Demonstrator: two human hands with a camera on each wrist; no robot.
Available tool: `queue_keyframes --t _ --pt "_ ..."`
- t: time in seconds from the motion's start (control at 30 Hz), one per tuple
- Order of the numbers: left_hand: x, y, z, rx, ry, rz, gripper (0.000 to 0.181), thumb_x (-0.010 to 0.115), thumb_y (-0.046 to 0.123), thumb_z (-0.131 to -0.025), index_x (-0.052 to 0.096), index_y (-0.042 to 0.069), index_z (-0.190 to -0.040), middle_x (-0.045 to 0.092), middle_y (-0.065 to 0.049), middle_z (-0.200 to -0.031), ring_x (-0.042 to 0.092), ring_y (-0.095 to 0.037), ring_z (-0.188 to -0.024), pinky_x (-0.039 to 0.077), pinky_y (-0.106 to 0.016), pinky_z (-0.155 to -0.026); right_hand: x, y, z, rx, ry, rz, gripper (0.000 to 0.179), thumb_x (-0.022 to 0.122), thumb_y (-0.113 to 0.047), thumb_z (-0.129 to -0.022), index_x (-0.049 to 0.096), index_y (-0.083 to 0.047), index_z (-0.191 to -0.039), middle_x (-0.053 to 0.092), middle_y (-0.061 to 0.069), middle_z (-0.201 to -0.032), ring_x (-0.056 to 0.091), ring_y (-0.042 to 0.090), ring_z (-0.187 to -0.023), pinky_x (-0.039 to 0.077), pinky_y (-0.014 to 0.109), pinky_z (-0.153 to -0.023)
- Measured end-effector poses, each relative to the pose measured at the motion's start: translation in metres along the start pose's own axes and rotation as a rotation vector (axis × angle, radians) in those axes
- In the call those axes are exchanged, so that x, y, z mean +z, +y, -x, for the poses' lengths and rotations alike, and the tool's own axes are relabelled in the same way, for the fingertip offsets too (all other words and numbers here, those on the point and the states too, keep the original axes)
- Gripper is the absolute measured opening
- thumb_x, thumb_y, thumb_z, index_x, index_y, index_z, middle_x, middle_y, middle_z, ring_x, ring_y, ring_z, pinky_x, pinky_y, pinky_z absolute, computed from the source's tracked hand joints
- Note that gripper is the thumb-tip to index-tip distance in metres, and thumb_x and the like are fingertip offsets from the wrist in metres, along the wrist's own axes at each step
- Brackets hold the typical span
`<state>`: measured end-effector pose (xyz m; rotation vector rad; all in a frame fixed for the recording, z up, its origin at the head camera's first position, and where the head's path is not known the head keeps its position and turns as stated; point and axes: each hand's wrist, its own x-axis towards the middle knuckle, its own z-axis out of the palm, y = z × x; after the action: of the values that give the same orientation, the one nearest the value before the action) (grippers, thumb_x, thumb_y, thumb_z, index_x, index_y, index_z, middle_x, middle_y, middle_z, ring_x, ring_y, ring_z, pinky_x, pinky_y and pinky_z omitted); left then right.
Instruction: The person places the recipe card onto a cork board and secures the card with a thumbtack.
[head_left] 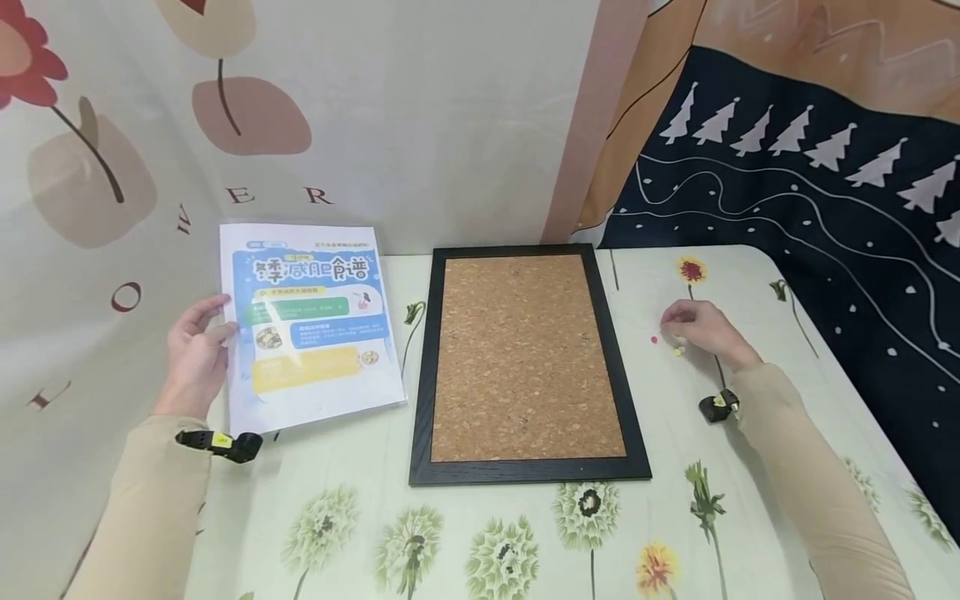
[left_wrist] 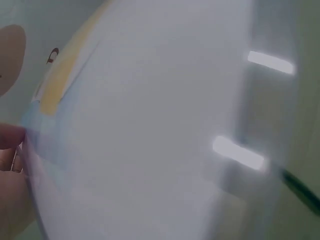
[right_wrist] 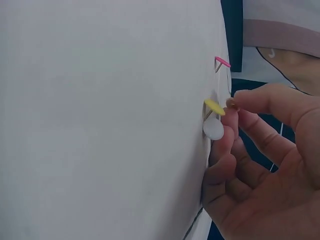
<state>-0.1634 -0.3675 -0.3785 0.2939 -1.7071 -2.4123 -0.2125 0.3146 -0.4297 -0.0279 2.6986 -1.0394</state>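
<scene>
At the left, my left hand [head_left: 193,354] grips the left edge of a printed sheet in a clear sleeve [head_left: 315,321], thumb in front. The sheet is held upright, its blue and yellow print facing me. In the left wrist view its glossy surface covers most of the frame. My right hand [head_left: 699,327] is low over the cloth at the right, pinching a small brownish thumbtack [right_wrist: 231,103] between thumb and fingertips. Beside those fingers lie a pink thumbtack [right_wrist: 222,62], a yellow thumbtack [right_wrist: 215,107] and a white thumbtack [right_wrist: 213,128]. Between the hands lies a black-framed corkboard [head_left: 525,358].
A flower-printed cloth [head_left: 360,467] covers the table. Behind it hangs a pale curtain [head_left: 450,125] with lettering, and a dark fabric with white trees [head_left: 787,183] borders the right side. Each wrist wears a small black camera [head_left: 243,447].
</scene>
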Motion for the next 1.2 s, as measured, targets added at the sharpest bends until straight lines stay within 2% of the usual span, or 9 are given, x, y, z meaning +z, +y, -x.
queue_keyframes --t 0.13,0.43,0.57,0.8,1.0,1.2 --pt "0.005 0.000 0.001 0.003 -0.027 0.090 0.039 0.047 -0.017 -0.092 0.058 0.004 -0.122 0.044 0.001 -0.129 0.055 -0.017 -0.104 0.052 -0.026 -0.076 0.000 -0.003 0.000 -0.012 0.014 -0.012 0.024 0.055 -0.014 -0.094 0.058 0.003 -0.111 0.057 0.024 -0.113 0.048 0.036 -0.105 0.036 0.050 -0.090" --pt "0.023 -0.010 0.003 0.008 -0.077 0.159 0.038 0.043 -0.020 -0.092 0.059 0.002 -0.119 0.042 -0.004 -0.126 0.056 -0.019 -0.104 0.052 -0.028 -0.076 0.000 -0.002 0.001 0.026 -0.008 -0.041 0.035 0.049 -0.017 -0.099 0.058 0.006 -0.123 0.050 0.029 -0.131 0.041 0.042 -0.124 0.028 0.057 -0.104" --pt "0.029 -0.019 0.003 0.001 -0.085 0.149 0.036 0.044 -0.019 -0.092 0.058 0.003 -0.118 0.042 -0.004 -0.124 0.057 -0.019 -0.102 0.052 -0.028 -0.076 0.001 -0.002 0.001 0.038 0.001 -0.046 0.037 0.052 -0.021 -0.100 0.058 0.007 -0.124 0.052 0.028 -0.129 0.042 0.041 -0.123 0.028 0.056 -0.104" --pt "0.036 -0.036 0.005 -0.033 -0.095 0.107 0.037 0.042 -0.017 -0.094 0.054 0.004 -0.122 0.043 -0.003 -0.124 0.056 -0.017 -0.105 0.051 -0.026 -0.079 0.005 -0.003 0.002 0.001 0.040 -0.104 0.032 0.055 -0.015 -0.099 0.058 0.008 -0.120 0.054 0.028 -0.125 0.047 0.039 -0.117 0.030 0.054 -0.102" --pt "0.044 -0.049 0.007 -0.066 -0.077 0.065 0.038 0.039 -0.016 -0.095 0.050 0.005 -0.125 0.044 -0.002 -0.123 0.055 -0.015 -0.105 0.050 -0.024 -0.082 0.006 -0.004 0.000 0.008 0.054 -0.123 0.033 0.058 -0.018 -0.098 0.059 0.007 -0.120 0.055 0.027 -0.124 0.048 0.038 -0.117 0.028 0.054 -0.103" --pt "0.055 -0.062 0.006 -0.063 -0.059 0.043 0.039 0.038 -0.019 -0.093 0.052 0.004 -0.122 0.045 -0.003 -0.119 0.054 -0.014 -0.105 0.049 -0.022 -0.082 0.003 -0.009 -0.005 0.013 0.074 -0.142 0.035 0.059 -0.021 -0.097 0.060 0.005 -0.120 0.058 0.025 -0.122 0.050 0.035 -0.112 0.030 0.053 -0.101"
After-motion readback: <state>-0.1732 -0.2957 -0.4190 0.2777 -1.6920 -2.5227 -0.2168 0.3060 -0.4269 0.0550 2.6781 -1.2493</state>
